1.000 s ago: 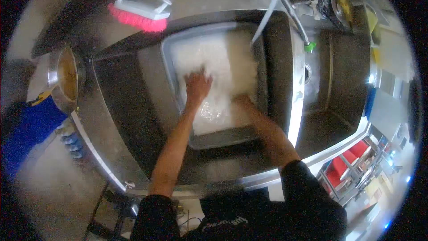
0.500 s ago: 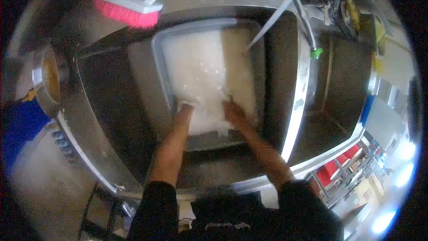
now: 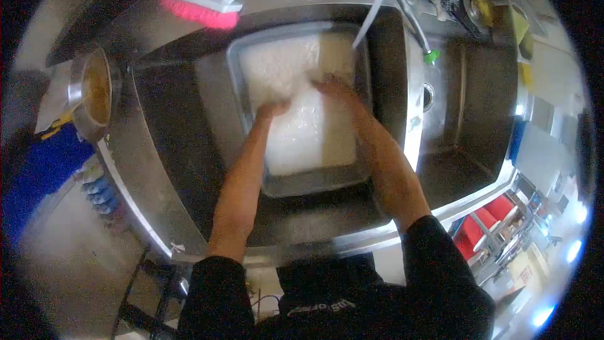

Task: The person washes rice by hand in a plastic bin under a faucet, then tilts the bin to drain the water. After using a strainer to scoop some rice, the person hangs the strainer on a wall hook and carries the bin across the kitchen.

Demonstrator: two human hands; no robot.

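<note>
A grey rectangular tub [image 3: 234, 82] stands in the sink, filled with cloudy white water [image 3: 292, 145]. At its far end a pale, grainy heap like rice [image 3: 274, 60] shows at the surface. My left hand [image 3: 275, 109] reaches into the tub at the near edge of this heap, its fingers mostly hidden in the whitish contents. Further right and a little farther in, my right hand [image 3: 336, 88] touches the contents with its fingers stretched out and apart, slightly blurred. A shadow darkens the tub's right side.
The steel sink basin [image 3: 182, 145] surrounds the tub. A pink-bristled brush [image 3: 201, 3] lies on the back ledge. A hose with a green tip [image 3: 431, 56] hangs over the divider by a second basin [image 3: 481, 107]. At left stands a metal bowl [image 3: 95, 94].
Both hands have moved away from me, from the near part of the tub toward its far end. The grainy heap now shows there, where white water was before. The view has shifted slightly.
</note>
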